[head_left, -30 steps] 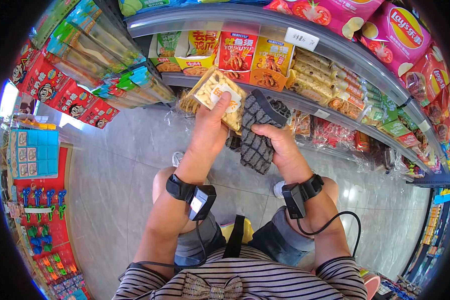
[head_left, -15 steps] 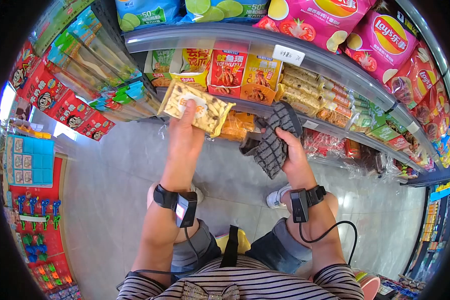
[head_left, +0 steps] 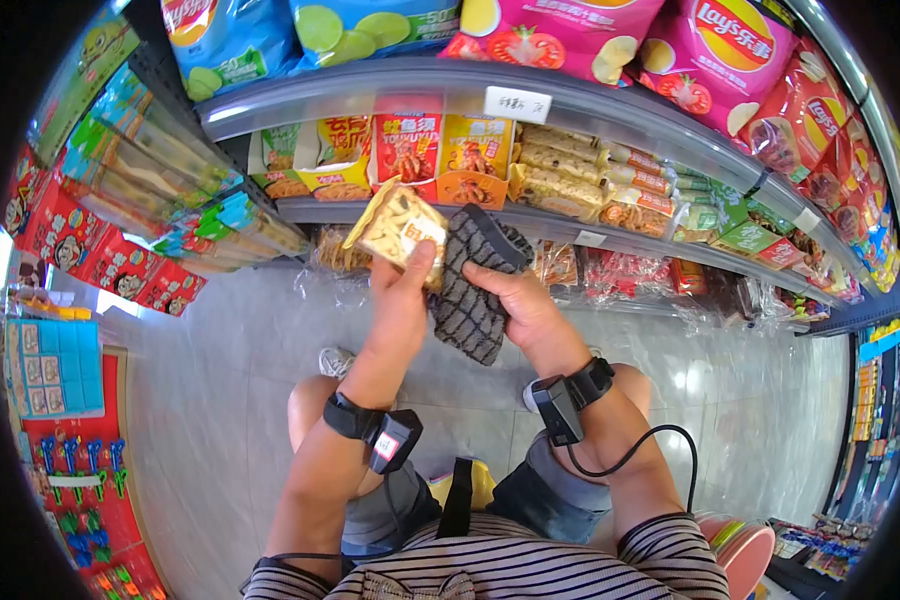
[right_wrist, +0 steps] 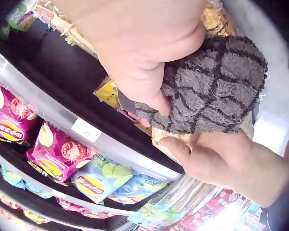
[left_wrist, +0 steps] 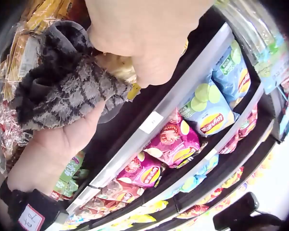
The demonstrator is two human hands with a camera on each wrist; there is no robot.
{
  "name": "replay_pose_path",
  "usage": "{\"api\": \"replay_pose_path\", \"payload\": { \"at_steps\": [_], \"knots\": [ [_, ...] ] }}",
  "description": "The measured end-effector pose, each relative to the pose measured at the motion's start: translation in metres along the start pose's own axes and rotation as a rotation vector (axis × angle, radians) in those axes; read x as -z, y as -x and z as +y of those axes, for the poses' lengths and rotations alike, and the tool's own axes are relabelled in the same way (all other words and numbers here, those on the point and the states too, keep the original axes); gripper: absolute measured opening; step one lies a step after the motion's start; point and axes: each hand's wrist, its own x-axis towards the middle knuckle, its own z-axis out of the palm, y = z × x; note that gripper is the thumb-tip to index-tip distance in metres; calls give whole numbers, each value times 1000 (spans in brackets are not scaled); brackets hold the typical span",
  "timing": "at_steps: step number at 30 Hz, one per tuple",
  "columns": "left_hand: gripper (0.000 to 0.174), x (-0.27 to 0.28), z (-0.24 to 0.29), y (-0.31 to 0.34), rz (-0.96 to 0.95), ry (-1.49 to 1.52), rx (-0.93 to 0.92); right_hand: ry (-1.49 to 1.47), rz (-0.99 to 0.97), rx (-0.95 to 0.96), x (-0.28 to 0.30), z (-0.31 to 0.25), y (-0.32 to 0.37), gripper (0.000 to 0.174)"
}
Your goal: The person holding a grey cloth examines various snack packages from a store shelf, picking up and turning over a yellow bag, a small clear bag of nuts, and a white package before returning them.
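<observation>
My left hand (head_left: 398, 300) holds a clear snack pack (head_left: 390, 226) by its lower part, thumb across the white label. Pale, curved pieces show through the wrapper. In my right hand (head_left: 525, 305) is a fuzzy grey cloth (head_left: 473, 310) with a dark grid pattern, pinched under the thumb. The cloth hangs beside the pack and overlaps its right edge in the head view. From the right wrist, the cloth (right_wrist: 216, 84) lies across the pack and hides much of it, with the left hand (right_wrist: 226, 159) just below. Folds of the cloth (left_wrist: 72, 91) bunch up in the left wrist view.
Ahead stand shelves with boxed snacks (head_left: 406, 150), bagged bars (head_left: 560, 170) and large chip bags (head_left: 725, 60). A price tag (head_left: 517, 103) sits on the upper shelf edge. Hanging packets (head_left: 100, 250) are at the left. A pink container (head_left: 745, 555) stands low at the right.
Half a second ago the pack and cloth were apart, the pack tilted left. Now both hands have come together and the cloth meets the pack's right side. The view has shifted right over the shelf.
</observation>
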Motion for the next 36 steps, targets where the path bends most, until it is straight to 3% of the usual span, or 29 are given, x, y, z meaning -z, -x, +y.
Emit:
{"api": "replay_pose_path", "payload": {
  "at_steps": [5,9,10,13,16,17,20,22,25,28,31,34,36],
  "knots": [
    [41,9,9,0,-85,-102,33,-101,-25,-78,-4,0,4,31],
    [40,15,26,-6,-37,-237,-46,11,2,-31,-2,8,7,30],
    [39,20,30,-12,-7,-303,-88,211,92,50,4,19,4,36],
    [40,14,51,-23,-153,-876,-200,501,73,-87,20,41,11,47],
    [40,-45,51,-12,-483,-1310,-639,643,14,-108,30,60,19,49],
    [42,-61,47,-11,-544,-1266,-557,671,18,-72,30,61,24,46],
    [40,-96,33,-36,-823,-1475,-1077,802,20,-97,38,62,28,49],
    [36,-112,15,-54,-849,-1503,-1200,860,21,-162,29,33,42,58],
    [33,-128,-4,-83,-848,-1599,-1359,927,9,-99,42,41,29,57],
    [31,-134,-18,-99,-928,-1593,-1290,975,31,-127,39,24,29,54],
    [32,-138,-29,-114,-991,-1522,-1398,1035,60,-199,30,2,32,52],
    [29,-138,-41,-144,-731,-1571,-1136,1079,86,-247,25,-5,32,52],
    [26,-117,-59,-179,-634,-1658,-1333,1073,61,-252,25,-6,33,56]
  ]
}}
